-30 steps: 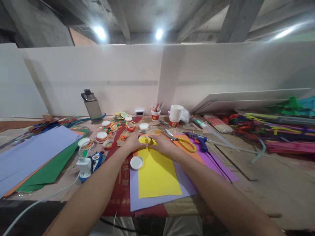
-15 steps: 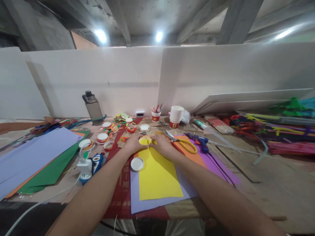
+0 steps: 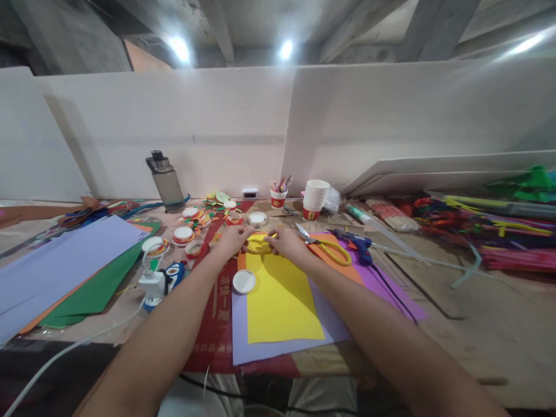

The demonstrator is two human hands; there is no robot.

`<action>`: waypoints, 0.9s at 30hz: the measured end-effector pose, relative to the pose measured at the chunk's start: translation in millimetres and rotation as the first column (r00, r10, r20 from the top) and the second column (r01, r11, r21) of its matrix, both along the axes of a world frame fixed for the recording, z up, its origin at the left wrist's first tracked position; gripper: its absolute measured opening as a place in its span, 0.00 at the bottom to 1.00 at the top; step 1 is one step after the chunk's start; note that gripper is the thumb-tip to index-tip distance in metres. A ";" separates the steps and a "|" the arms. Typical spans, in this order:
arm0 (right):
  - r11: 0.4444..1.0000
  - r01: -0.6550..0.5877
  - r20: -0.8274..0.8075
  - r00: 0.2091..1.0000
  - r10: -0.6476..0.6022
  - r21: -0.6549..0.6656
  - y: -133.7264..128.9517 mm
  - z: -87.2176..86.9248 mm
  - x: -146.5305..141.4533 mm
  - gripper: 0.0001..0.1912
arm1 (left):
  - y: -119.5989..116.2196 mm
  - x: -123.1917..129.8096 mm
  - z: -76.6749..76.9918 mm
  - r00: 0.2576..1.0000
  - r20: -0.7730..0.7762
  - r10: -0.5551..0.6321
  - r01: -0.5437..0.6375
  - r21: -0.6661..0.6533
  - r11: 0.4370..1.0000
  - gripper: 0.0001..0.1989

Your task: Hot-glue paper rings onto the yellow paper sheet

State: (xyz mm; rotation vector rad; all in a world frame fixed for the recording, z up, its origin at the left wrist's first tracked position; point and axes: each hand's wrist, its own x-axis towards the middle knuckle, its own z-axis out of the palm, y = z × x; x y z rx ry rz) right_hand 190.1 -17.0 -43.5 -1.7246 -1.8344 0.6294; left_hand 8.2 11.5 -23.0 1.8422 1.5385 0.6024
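Both hands meet at the far end of a yellow sheet (image 3: 282, 307). My left hand (image 3: 234, 240) has its fingers closed on the left side of a small yellow rounded piece (image 3: 259, 244). On its right side, the fingers of my right hand (image 3: 284, 242) pinch the same piece. Its exact shape is partly hidden by my fingers. A white round lid-like disc (image 3: 244, 282) lies at the yellow sheet's left edge. Under the yellow sheet are lilac (image 3: 278, 354) and orange sheets. Yellow-handled scissors (image 3: 332, 252) rest just right of my right hand.
A blue glue gun (image 3: 359, 248) with a black cable lies right of the scissors. Stacked paper cups (image 3: 315, 197), a pencil cup (image 3: 278, 198) and a bottle (image 3: 167, 185) stand behind. Left are white-and-red round pieces (image 3: 183, 236), a plugged power strip (image 3: 153, 284) and coloured sheets (image 3: 78, 266).
The small piece between my hands showed a white rim around yellow; now mostly yellow shows. My fingers have shifted slightly around it. The whole view has moved a little.
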 end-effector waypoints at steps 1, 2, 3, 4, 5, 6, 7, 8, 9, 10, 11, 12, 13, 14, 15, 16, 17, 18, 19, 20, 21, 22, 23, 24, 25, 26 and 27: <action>1.000 0.020 0.015 1.000 -0.020 0.007 0.8 -1.8 -1.6 0.12 | 2.1 -1.8 -1.0 0.999 -0.048 0.010 -0.007 0.065 0.998 0.26; 0.999 0.035 0.034 0.999 -0.036 0.020 1.5 -2.9 -2.7 0.12 | 4.4 -3.8 -1.6 0.996 -0.085 0.012 0.000 0.140 0.990 0.25; 0.998 0.044 0.053 0.998 -0.046 0.037 1.8 -3.0 -3.1 0.12 | 6.7 -5.9 -1.8 0.994 -0.113 0.001 0.023 0.207 0.978 0.24; 0.997 0.046 0.069 0.996 -0.050 0.054 1.8 -2.3 -3.0 0.13 | 8.5 -7.7 -1.9 0.990 -0.140 -0.022 0.058 0.264 0.963 0.23; 0.997 0.044 0.081 0.995 -0.049 0.066 1.4 -0.7 -2.4 0.13 | 9.8 -9.1 -1.8 0.984 -0.166 -0.057 0.106 0.303 0.947 0.24; 0.996 0.041 0.088 0.995 -0.047 0.075 0.6 1.5 -1.4 0.14 | 10.4 -9.9 -1.9 0.976 -0.193 -0.102 0.161 0.322 0.933 0.26; 0.996 0.031 0.092 0.995 -0.038 0.083 -0.6 4.0 -0.2 0.15 | 10.4 -10.1 -2.1 0.965 -0.216 -0.151 0.217 0.325 0.921 0.27; 0.996 0.008 0.094 0.995 -0.017 0.090 -2.2 6.4 1.0 0.16 | 9.9 -9.7 -2.6 0.951 -0.235 -0.202 0.273 0.325 0.905 0.28; 0.995 -0.023 0.098 0.995 0.014 0.093 -4.0 8.5 2.1 0.17 | 9.1 -8.8 -3.4 0.936 -0.253 -0.245 0.321 0.328 0.889 0.29; 0.994 -0.062 0.102 0.993 0.053 0.092 -5.8 9.9 3.0 0.17 | 8.2 -7.5 -4.6 0.923 -0.269 -0.274 0.356 0.333 0.873 0.28; 0.990 -0.105 0.106 0.990 0.096 0.089 -7.4 10.6 3.6 0.18 | 7.5 -6.0 -5.9 0.914 -0.285 -0.290 0.378 0.334 0.863 0.27; 0.986 -0.144 0.110 0.985 0.134 0.084 -8.8 10.4 4.0 0.18 | 7.1 -4.6 -7.5 0.908 -0.300 -0.294 0.388 0.333 0.859 0.25; 0.982 -0.170 0.114 0.980 0.160 0.078 -9.8 9.6 4.2 0.19 | 6.9 -3.2 -9.1 0.904 -0.315 -0.289 0.390 0.330 0.860 0.23; 0.981 -0.180 0.116 0.979 0.170 0.074 -10.2 8.2 4.2 0.18 | 7.0 -2.1 -10.7 0.903 -0.328 -0.278 0.384 0.323 0.865 0.22; 0.981 -0.179 0.119 0.978 0.170 0.074 -10.0 6.6 4.2 0.18 | 7.3 -1.2 -12.3 0.903 -0.337 -0.265 0.374 0.318 0.871 0.22; 0.982 -0.173 0.122 0.979 0.163 0.076 -9.5 5.0 4.2 0.17 | 7.6 -0.5 -13.8 0.906 -0.341 -0.250 0.361 0.318 0.877 0.23; 0.983 -0.165 0.125 0.980 0.154 0.078 -8.6 3.6 4.2 0.17 | 7.9 0.0 -15.2 0.910 -0.340 -0.236 0.349 0.324 0.879 0.24; 0.984 -0.158 0.128 0.981 0.147 0.077 -7.6 2.4 4.4 0.17 | 8.0 0.5 -16.5 0.914 -0.336 -0.227 0.340 0.333 0.880 0.24; 0.985 -0.153 0.129 0.981 0.143 0.074 -6.9 1.5 4.5 0.17 | 8.0 0.9 -17.8 0.917 -0.330 -0.225 0.337 0.339 0.878 0.25; 0.986 -0.150 0.128 0.982 0.140 0.070 -6.5 0.8 4.7 0.19 | 7.7 1.2 -19.0 0.918 -0.323 -0.230 0.339 0.341 0.877 0.25; 0.987 -0.148 0.128 0.982 0.139 0.065 -6.6 0.3 5.0 0.21 | 7.3 1.5 -20.1 0.919 -0.317 -0.235 0.342 0.342 0.875 0.26; 0.987 -0.148 0.124 0.982 0.140 0.060 -7.2 0.1 5.1 0.22 | 6.8 1.8 -21.2 0.920 -0.310 -0.240 0.343 0.342 0.875 0.26; 0.988 -0.145 0.112 0.984 0.138 0.058 -8.2 0.0 5.3 0.24 | 6.3 2.0 -22.1 0.923 -0.301 -0.239 0.339 0.343 0.876 0.27; 0.989 -0.138 0.095 0.987 0.132 0.057 -9.6 0.2 5.6 0.25 | 5.8 2.1 -22.9 0.929 -0.290 -0.230 0.326 0.346 0.880 0.28; 0.990 -0.127 0.076 0.990 0.122 0.059 -11.1 0.8 5.9 0.26 | 5.5 2.2 -23.6 0.935 -0.280 -0.219 0.311 0.347 0.885 0.29; 0.992 -0.112 0.059 0.992 0.108 0.063 -12.5 2.0 6.6 0.26 | 5.3 2.2 -24.0 0.939 -0.272 -0.210 0.298 0.343 0.891 0.30; 0.993 -0.094 0.046 0.995 0.091 0.069 -13.6 4.1 7.6 0.26 | 5.3 2.2 -24.1 0.942 -0.267 -0.205 0.290 0.337 0.896 0.30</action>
